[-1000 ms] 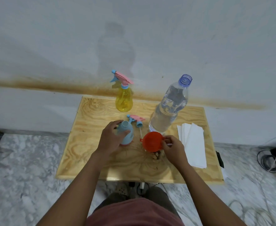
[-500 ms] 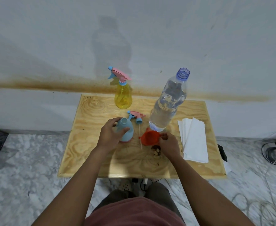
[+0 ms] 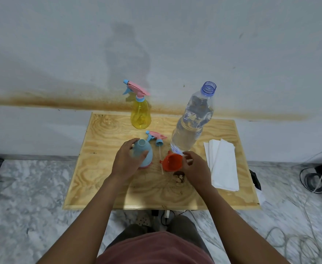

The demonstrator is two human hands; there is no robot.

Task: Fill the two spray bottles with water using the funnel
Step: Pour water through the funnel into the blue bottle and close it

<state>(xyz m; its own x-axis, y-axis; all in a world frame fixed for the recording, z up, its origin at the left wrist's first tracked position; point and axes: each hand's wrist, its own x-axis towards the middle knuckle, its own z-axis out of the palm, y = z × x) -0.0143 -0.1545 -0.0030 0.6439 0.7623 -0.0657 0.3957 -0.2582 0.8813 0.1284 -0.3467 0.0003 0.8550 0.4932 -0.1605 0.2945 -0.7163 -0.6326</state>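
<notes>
The left hand (image 3: pixel 126 162) is wrapped around the blue spray bottle (image 3: pixel 144 153), which stands upright on the wooden table (image 3: pixel 103 168) with its neck open (no sprayer on it). The right hand (image 3: pixel 193 167) holds the orange funnel (image 3: pixel 172 163) by its rim, tilted, just right of the blue bottle. The loose spray head (image 3: pixel 156 137) with its tube lies behind them. The big water bottle (image 3: pixel 191 123), uncapped, stands behind the funnel. The yellow spray bottle (image 3: pixel 140 116) stands near the wall, its sprayer on. White paper towels (image 3: pixel 223 164) lie at the right.
</notes>
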